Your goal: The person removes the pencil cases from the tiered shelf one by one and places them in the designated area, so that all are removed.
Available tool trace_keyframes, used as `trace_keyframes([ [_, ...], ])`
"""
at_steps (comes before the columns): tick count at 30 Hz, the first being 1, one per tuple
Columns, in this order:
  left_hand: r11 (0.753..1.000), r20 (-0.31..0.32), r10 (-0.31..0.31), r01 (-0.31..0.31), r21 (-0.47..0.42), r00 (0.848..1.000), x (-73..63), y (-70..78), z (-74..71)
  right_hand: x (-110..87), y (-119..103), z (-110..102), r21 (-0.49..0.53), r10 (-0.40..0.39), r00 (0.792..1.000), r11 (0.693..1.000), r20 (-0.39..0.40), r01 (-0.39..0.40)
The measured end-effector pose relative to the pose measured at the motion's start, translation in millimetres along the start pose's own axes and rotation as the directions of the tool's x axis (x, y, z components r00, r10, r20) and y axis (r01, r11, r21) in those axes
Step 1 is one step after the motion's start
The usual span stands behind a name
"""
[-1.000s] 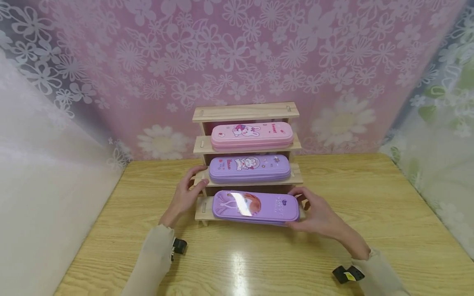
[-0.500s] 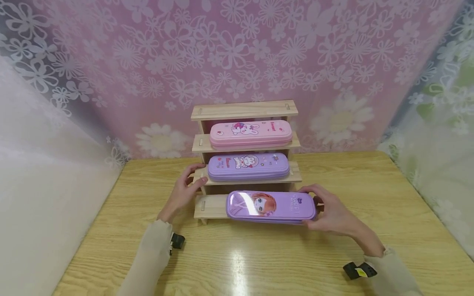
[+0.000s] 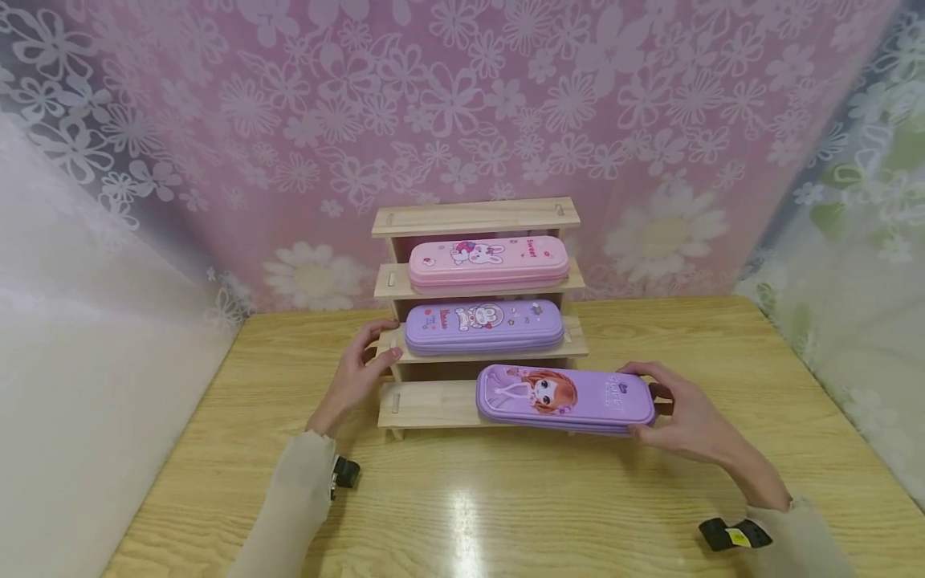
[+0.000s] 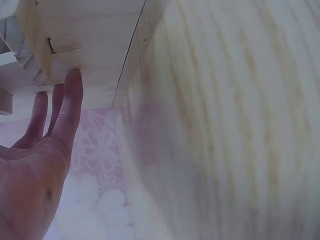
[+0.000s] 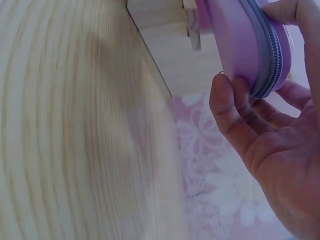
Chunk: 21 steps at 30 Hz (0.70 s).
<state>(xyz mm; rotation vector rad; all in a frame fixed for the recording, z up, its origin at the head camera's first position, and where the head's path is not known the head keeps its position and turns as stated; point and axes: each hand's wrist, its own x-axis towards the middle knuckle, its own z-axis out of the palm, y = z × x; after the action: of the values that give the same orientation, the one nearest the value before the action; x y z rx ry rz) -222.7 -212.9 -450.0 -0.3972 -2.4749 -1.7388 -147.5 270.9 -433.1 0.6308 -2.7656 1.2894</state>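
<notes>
My right hand (image 3: 686, 417) grips the right end of a purple pencil case (image 3: 527, 395) with a red-haired girl on its lid. Thumb and fingers pinch it across the zipper (image 5: 272, 50) in the right wrist view. The case's left part overlaps the lowest step of a wooden tiered rack (image 3: 426, 404), while its right part juts out past the rack. My left hand (image 3: 354, 377) holds the rack at the left end of the middle step, thumb in front. Seen from the left wrist, several fingertips (image 4: 74, 82) touch the rack's side panel.
A lilac bunny pencil case (image 3: 484, 327) lies on the middle step and a pink bunny one (image 3: 491, 262) on the step above. The rack stands on a wood-grain table (image 3: 405, 514), with a pink floral curtain (image 3: 462, 104) behind it.
My right hand has slid the purple girl pencil case to the right along the lowest step, baring the step's left part. The left hand has stayed at the rack.
</notes>
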Motion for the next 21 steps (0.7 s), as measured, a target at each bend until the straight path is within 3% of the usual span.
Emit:
trace_keyframes([
  [16, 1.000, -0.014, -0.001, 0.000, -0.024, 1.000, 1.1, -4.8, -0.3, -20.9, 25.7, -41.1, 0.063, -0.050, 0.998, 0.997, -0.029, 0.052],
  [21, 1.000, -0.012, -0.006, 0.006, -0.018, 1.000, 0.1, -3.1, -0.1, -27.0, 32.2, -52.4, 0.105, -0.061, 0.998, 0.993, -0.001, 0.061],
])
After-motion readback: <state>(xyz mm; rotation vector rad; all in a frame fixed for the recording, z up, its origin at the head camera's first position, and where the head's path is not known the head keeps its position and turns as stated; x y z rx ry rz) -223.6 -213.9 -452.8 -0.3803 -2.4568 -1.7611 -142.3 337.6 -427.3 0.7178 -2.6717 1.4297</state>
